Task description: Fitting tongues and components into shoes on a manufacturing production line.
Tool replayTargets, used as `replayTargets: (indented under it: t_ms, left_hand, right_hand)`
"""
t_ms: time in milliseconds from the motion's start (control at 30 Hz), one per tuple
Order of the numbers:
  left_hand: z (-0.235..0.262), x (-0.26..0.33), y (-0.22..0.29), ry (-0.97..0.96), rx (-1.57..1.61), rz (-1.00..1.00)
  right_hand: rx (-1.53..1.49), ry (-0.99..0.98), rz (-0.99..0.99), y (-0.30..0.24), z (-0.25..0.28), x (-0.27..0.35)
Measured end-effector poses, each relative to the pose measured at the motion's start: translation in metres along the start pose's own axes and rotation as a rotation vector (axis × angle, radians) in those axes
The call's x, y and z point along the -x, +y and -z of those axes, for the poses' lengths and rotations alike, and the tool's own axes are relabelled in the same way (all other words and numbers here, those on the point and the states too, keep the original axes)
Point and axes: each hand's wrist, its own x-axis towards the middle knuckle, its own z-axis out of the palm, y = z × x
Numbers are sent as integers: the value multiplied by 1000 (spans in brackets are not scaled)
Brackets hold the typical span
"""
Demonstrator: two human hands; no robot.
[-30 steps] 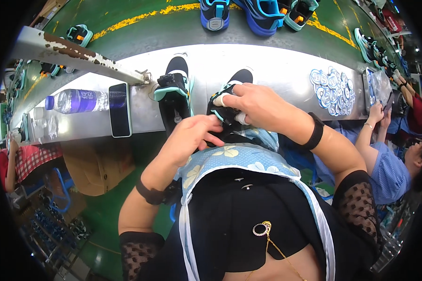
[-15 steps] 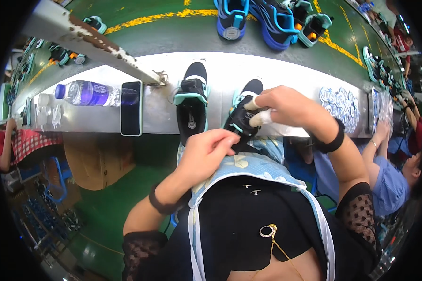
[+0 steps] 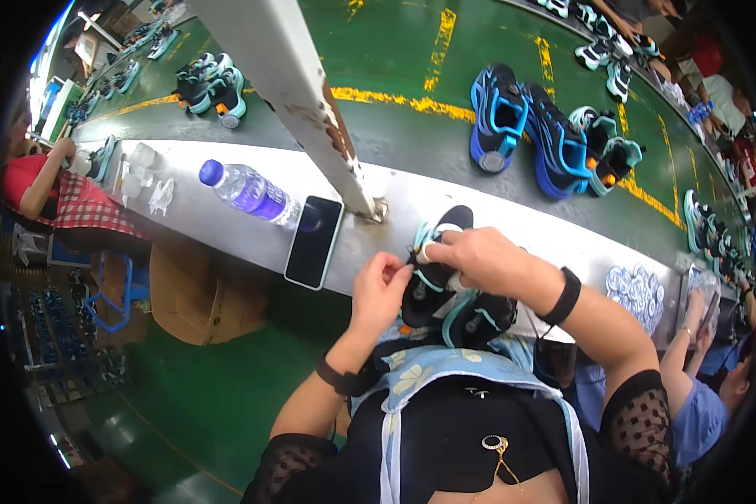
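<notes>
A black shoe (image 3: pixel 428 296) with mint trim stands at the near edge of the metal bench, toe away from me. My right hand (image 3: pixel 483 262), white covers on some fingertips, reaches over it and grips its upper near the laces. At the shoe's left side, my left hand (image 3: pixel 378 290) pinches thumb and forefinger together by the lacing; what lies between them is too small to make out. A second black and mint shoe (image 3: pixel 485 319) rests to the right, partly under my right hand and forearm, close to my apron.
Left on the bench (image 3: pixel 403 189) are a phone (image 3: pixel 314 242) and a water bottle (image 3: pixel 245 191), behind which rises a chipped metal post (image 3: pixel 332 126). Round blue-white pieces (image 3: pixel 635 296) lie right. Blue shoes (image 3: pixel 497 118) stand beyond. A cardboard box (image 3: pixel 197 294) sits lower left; co-workers sit both sides.
The view has turned, shifting the bench scene. My left hand has moved from the shoe's heel end up to its lacing. The two shoes, earlier apart, now sit close together.
</notes>
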Motion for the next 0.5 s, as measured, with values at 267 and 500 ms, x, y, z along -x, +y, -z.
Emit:
replayTargets:
  t_ms: [267, 500]
  left_hand:
    - [-11, 15, 25, -332, 140, 136]
    - [-18, 31, 54, -378, -293, -347]
  right_hand:
    - [-591, 57, -43, 18, 9, 23]
    - [-144, 208, -250, 7, -15, 41]
